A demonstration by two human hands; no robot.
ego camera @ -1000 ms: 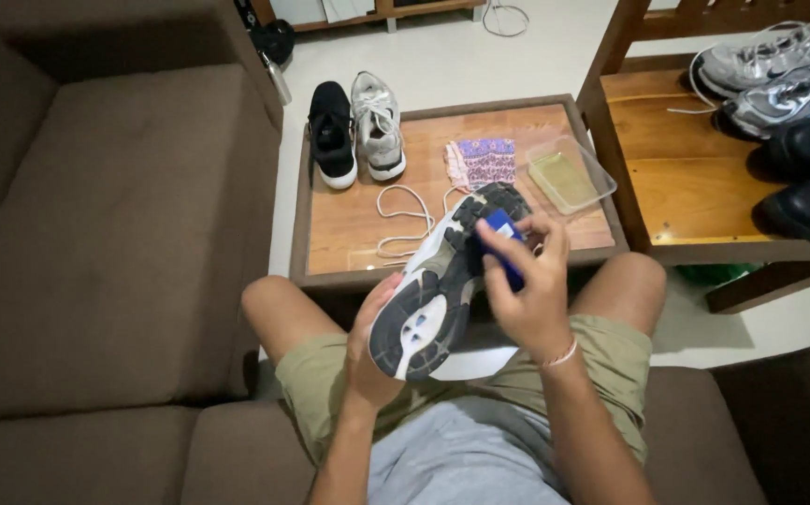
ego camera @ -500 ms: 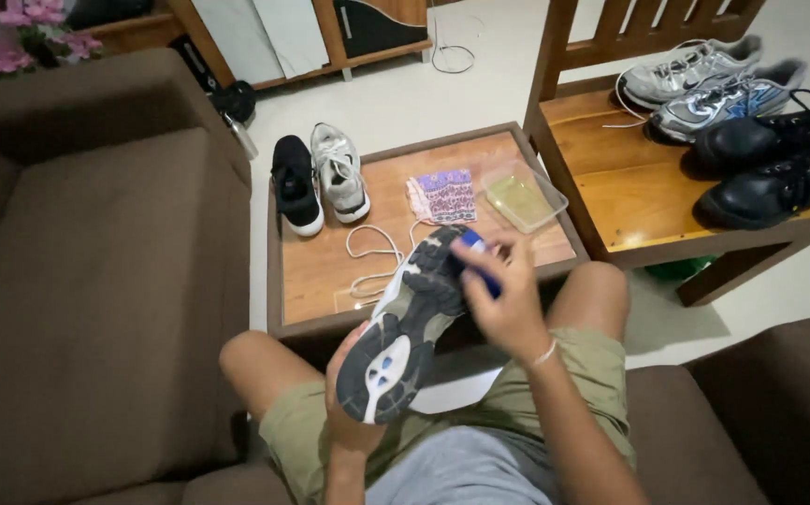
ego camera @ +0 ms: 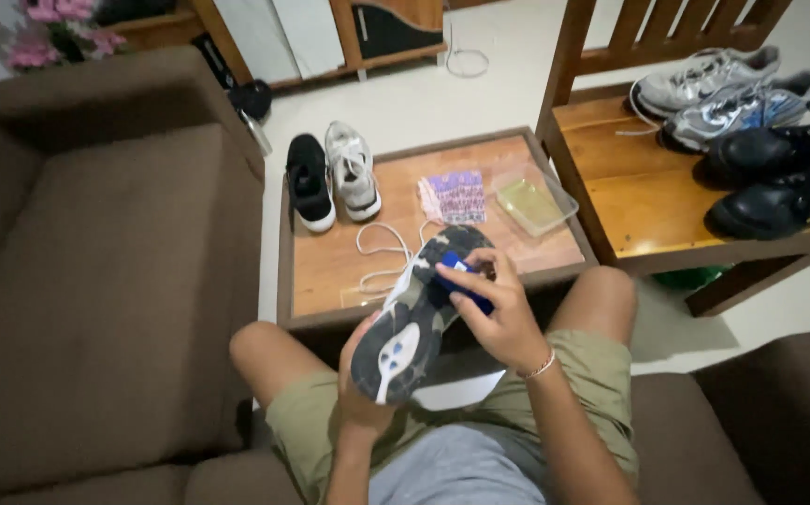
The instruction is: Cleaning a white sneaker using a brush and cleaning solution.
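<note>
The left hand [ego camera: 360,374] is gripping the heel of an upturned sneaker [ego camera: 419,313], tilting its sole toward the camera just in front of the low wooden table [ego camera: 330,271]. The right hand [ego camera: 499,313] is clenching a blue brush [ego camera: 461,281] against the forefoot tread, likely for scrubbing; a loose white lace [ego camera: 382,257], a patterned cloth [ego camera: 455,196] and a clear tub [ego camera: 536,201] are lying on that table.

Before your knees stands the low wooden table [ego camera: 330,271]: black shoe [ego camera: 310,181] and grey shoe [ego camera: 351,170] at its far-left corner, white lace [ego camera: 379,252] mid-table, patterned cloth [ego camera: 454,195] and clear tray [ego camera: 535,201] far-right.
</note>
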